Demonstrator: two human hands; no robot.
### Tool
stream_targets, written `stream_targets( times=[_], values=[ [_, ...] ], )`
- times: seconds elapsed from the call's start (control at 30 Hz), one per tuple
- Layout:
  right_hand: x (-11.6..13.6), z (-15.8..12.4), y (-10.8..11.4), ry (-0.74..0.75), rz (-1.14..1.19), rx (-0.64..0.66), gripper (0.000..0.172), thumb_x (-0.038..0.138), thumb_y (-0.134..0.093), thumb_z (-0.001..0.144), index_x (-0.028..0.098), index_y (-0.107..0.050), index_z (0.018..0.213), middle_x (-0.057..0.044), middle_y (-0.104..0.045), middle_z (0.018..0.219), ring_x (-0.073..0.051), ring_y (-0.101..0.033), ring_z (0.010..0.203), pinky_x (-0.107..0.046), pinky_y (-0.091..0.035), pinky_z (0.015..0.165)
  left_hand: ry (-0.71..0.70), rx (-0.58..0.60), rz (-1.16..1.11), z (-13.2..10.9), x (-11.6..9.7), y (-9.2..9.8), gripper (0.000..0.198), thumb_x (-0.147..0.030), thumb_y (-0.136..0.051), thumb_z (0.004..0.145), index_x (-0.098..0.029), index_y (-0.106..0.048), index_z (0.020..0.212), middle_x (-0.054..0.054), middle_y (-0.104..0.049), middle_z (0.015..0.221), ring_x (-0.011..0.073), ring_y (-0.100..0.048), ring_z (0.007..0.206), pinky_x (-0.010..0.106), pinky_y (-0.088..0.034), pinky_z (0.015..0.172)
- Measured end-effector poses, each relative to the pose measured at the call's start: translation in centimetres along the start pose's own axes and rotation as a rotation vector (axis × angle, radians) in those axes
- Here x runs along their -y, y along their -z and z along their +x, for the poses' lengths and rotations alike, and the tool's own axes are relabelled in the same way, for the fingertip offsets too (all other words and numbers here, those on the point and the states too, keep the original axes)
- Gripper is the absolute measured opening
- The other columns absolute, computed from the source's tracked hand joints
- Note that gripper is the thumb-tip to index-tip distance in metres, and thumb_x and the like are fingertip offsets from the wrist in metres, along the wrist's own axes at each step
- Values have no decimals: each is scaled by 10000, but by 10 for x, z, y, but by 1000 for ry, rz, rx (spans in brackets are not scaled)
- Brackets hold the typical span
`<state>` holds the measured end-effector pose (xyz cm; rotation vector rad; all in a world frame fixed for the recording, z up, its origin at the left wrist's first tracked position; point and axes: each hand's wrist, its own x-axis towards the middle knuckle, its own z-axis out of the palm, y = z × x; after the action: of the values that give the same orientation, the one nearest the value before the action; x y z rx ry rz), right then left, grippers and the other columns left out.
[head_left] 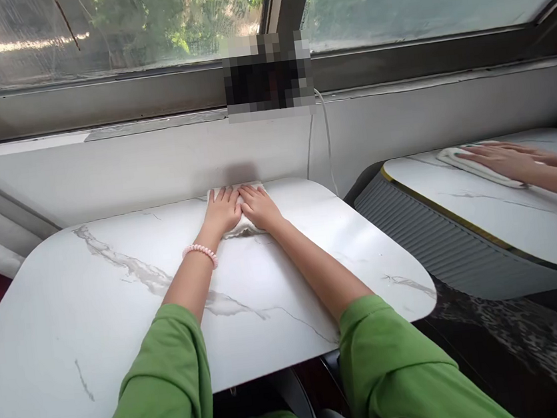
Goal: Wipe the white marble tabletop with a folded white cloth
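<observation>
The left hand [222, 211] and right hand [258, 207] lie open and flat, gripping nothing, side by side on the folded white cloth [241, 228] at the white marbled counter's [91, 291] far edge, where even pressure suits wiping.

This looks like a small café or diner, with its seating set along a window. A white marble-patterned table [93, 304] with rounded corners stands against a pale wall [128, 169] under a long window [137, 24]. A second table [511, 216] of the same make sits near it on the right, with a ribbed grey seat back [427, 232] between them. Trees [195, 4] show green through the smeared glass. On the second table another person's hand [499, 160] lies flat on a white cloth [456, 158].
</observation>
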<state>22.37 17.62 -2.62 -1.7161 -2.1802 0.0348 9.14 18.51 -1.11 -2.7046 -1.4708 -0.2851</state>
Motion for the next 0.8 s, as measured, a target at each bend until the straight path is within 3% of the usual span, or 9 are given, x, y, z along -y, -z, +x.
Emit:
stream_targets(
  times=[0.17, 0.37, 0.47, 0.6, 0.7, 0.8],
  values=[
    [14, -47, 12, 39, -46, 54, 562, 200, -268, 874, 5, -352, 1393, -158, -320, 1475, -250, -255, 1379, -448, -201, 1127, -6, 24, 3, -42, -21, 6, 505, -258, -265, 950, -86, -318, 1422, 124, -288, 1496, 256, -214, 1389, 501, -99, 1127],
    [53, -157, 30, 118, -89, 11, 580, 197, -284, 869, 20, -318, 1420, -157, -310, 1479, -253, -225, 1390, -476, -219, 1135, -138, 30, 18, -141, -65, 25, 544, -298, -286, 940, -44, -317, 1421, 167, -266, 1494, 315, -205, 1385, 550, -128, 1110],
    [71, -198, 36, 189, -66, -26, 633, 188, -307, 867, 72, -181, 1476, -139, -280, 1495, -252, -171, 1404, -513, -229, 1130, -171, 28, 29, -182, -79, 36, 551, -322, -271, 947, -35, -336, 1412, 179, -277, 1485, 333, -206, 1382, 565, -146, 1104],
    [77, -213, 44, 226, 4, 27, 643, 199, -304, 895, 125, -86, 1496, -118, -236, 1513, -233, -141, 1408, -510, -252, 1125, -190, 40, 16, -205, -77, 43, 551, -359, -274, 953, -61, -355, 1409, 159, -289, 1485, 311, -213, 1385, 535, -149, 1121],
    [72, -206, 50, 248, 49, 107, 608, 258, -314, 920, 155, -136, 1493, -95, -248, 1511, -209, -170, 1403, -462, -282, 1124, -181, 56, -16, -204, -71, 42, 557, -382, -279, 954, -90, -329, 1425, 133, -270, 1499, 281, -203, 1392, 502, -147, 1133],
    [72, -194, 49, 248, 44, 89, 596, 278, -318, 918, 159, -183, 1486, -86, -262, 1505, -207, -185, 1401, -456, -261, 1134, -154, 89, -50, -193, -63, 41, 553, -369, -267, 956, -88, -307, 1431, 123, -263, 1503, 261, -200, 1395, 488, -155, 1135]
  ],
)
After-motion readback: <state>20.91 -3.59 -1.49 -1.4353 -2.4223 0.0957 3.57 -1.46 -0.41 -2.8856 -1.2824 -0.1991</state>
